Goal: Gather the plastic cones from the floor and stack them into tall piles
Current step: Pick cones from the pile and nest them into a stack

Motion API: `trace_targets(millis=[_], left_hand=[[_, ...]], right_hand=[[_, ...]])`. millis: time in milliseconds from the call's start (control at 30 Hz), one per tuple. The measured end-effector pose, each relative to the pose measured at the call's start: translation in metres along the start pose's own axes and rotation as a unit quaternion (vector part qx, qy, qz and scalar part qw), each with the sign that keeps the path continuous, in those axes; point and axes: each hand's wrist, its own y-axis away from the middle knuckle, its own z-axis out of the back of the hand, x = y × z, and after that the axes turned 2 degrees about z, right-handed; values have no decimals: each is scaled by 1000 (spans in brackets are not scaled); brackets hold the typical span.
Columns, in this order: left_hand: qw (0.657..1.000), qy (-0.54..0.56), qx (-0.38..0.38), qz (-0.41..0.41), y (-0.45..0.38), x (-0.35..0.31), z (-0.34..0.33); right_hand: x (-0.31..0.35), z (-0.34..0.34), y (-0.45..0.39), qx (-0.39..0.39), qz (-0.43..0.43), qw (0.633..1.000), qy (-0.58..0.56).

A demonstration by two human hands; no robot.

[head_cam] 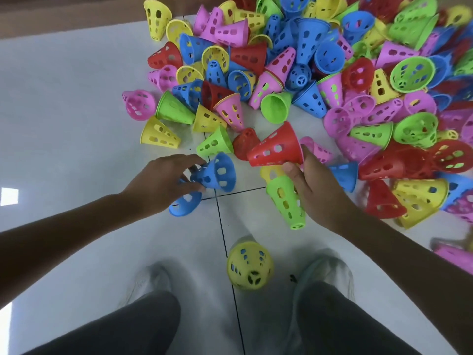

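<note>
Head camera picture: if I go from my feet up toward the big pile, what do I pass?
Yellow cone standing between the shoes → green cone lying on the tile → red cone held by the right hand → open green cone → the big pile.

A heap of perforated plastic cones [320, 73] lies on the tiled floor [64, 111], ahead of one lone yellow plastic cone [249, 266] between two shoes [151, 280]

Bare floor [64, 111] lay open on the left. A dense heap of cones [332, 73] blocked the right. One yellow cone [249, 266] stood between the shoes [151, 283].
</note>
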Motion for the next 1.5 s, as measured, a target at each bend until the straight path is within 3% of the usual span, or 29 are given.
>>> trace_targets(millis=[167,333,767,1000,1500], left_hand=[[999,27,31,5,33,-26,11],[998,65,20,18,58,-47,21],[994,72,-84,-24,129,-82,48],[985,122,-112,-48,153,-101,58],[988,119,-56,-77,147,-122,18]], right_hand=[[32,9,30,2,-44,995,-88],[51,18,57,-5,-49,995,-84],[81,15,105,-77,-44,971,-222],[92,24,119,-107,-116,963,-219],[96,14,143,-78,-162,961,-209]])
